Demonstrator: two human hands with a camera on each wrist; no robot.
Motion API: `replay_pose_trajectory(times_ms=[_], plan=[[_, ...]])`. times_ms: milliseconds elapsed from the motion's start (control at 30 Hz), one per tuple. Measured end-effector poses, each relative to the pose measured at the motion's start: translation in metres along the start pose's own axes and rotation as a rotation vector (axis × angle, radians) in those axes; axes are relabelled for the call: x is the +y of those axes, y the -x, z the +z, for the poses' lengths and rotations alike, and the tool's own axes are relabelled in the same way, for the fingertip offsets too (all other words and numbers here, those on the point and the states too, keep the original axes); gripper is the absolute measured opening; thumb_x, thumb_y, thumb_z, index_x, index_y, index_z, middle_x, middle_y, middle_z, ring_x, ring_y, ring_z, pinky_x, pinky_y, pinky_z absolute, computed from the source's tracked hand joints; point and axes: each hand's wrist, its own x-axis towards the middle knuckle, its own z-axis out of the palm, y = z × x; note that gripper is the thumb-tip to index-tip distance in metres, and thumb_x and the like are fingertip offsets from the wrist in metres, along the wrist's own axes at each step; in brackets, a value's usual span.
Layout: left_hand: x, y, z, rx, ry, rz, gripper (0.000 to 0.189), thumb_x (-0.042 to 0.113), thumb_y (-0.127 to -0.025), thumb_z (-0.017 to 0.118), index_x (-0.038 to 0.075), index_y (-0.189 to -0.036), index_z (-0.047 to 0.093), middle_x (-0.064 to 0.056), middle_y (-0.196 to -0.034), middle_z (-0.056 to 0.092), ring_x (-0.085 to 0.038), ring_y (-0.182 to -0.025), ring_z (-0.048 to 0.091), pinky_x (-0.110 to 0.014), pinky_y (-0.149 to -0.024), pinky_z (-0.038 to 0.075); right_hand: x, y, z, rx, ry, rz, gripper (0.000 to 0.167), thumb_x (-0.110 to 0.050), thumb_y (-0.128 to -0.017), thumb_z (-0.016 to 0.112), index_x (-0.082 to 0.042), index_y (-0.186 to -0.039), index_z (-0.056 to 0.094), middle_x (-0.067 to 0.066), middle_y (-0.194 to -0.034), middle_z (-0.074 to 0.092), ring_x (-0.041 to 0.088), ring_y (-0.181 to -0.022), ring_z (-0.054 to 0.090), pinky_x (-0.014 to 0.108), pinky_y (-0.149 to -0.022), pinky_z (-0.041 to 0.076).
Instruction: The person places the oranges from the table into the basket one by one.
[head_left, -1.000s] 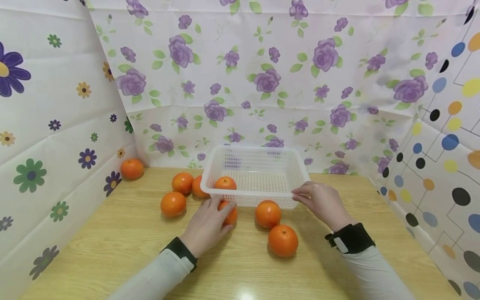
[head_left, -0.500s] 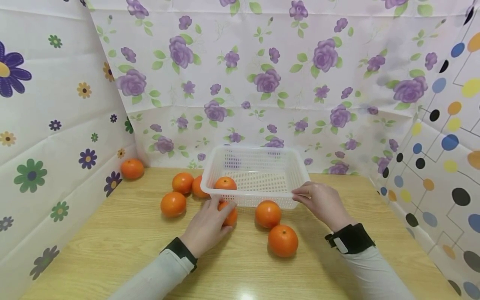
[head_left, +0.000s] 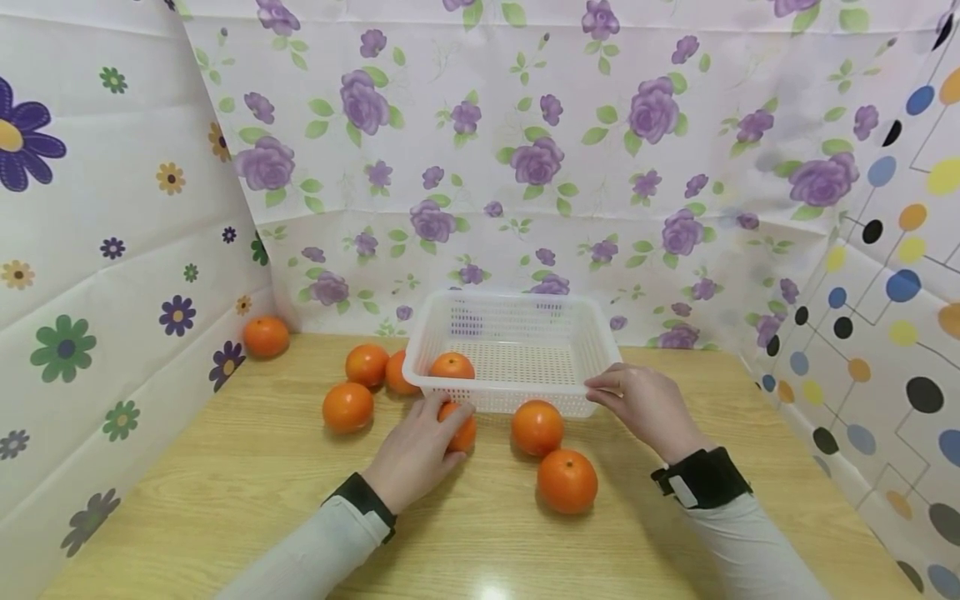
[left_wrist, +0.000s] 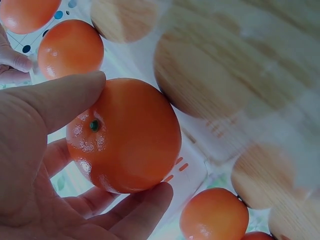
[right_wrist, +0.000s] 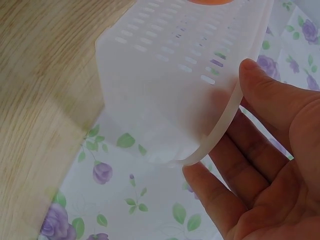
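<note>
My left hand (head_left: 416,454) curls round an orange (head_left: 462,429) in front of the basket's left part. In the left wrist view, thumb and fingertips lie against both sides of that orange (left_wrist: 132,142), its green stem spot showing. The white perforated plastic basket (head_left: 517,400) stands at the back of the table, one orange (head_left: 452,365) inside at its left end. My right hand (head_left: 647,408) pinches the basket's front right corner. In the right wrist view, thumb and fingers grip the rim (right_wrist: 222,127) from either side.
Two oranges, a nearer one (head_left: 567,482) and one by the basket (head_left: 537,427), sit between the hands. Several more lie left of the basket, including a front one (head_left: 348,407). Another orange (head_left: 266,337) sits in the far left corner, by the patterned cloth (head_left: 480,167) around the wooden table (head_left: 480,525).
</note>
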Motion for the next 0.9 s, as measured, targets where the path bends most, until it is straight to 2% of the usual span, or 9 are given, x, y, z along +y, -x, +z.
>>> replay_pose_trajectory(times_ms=[333,900], plan=[[-0.0001,-0.0004,0.0005,-0.010,0.019,-0.008,0.064,0.023,-0.092,0.094,0.018,-0.149,0.065,-0.020,-0.144,0.057,-0.039,-0.122,0.060,-0.052,-0.098,0.059,0.0000,0.0000,-0.0003,-0.003,-0.001,-0.006,0.019,-0.022,-0.098,0.087,-0.010,-0.112,0.088,0.003,-0.103,0.082,0.024,-0.088,0.077,0.049,-0.079,0.063],[0.0060,0.0005,-0.0059,0.006,0.005,0.024,0.057,0.020,-0.090,0.095,0.018,-0.139,0.067,-0.017,-0.137,0.058,-0.035,-0.116,0.060,-0.048,-0.097,0.058,0.0013,-0.0001,0.0002,-0.004,0.002,-0.008,0.019,-0.022,-0.098,0.087,-0.010,-0.112,0.088,0.003,-0.104,0.081,0.024,-0.088,0.076,0.049,-0.080,0.063]])
